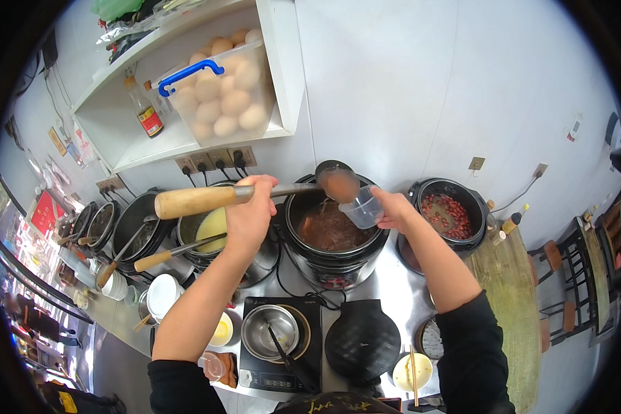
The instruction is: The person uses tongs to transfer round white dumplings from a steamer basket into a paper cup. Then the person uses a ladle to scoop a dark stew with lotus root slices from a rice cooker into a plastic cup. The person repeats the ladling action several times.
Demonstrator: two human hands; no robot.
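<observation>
My left hand is closed on the steel shaft of a wooden-handled ladle. The ladle's bowl, full of reddish-brown liquid, is tilted at the rim of a clear plastic cup. That cup is in my right hand, over an open black electric cooker of reddish-brown liquid. Left of it, another cooker holds pale yellow liquid and a second wooden-handled ladle. An open cooker with red beans or similar pieces stands at the right.
Below the cookers are an induction hob with a steel bowl, a round black appliance and a bowl with chopsticks. A white shelf above holds a tub of eggs. People are at the far left.
</observation>
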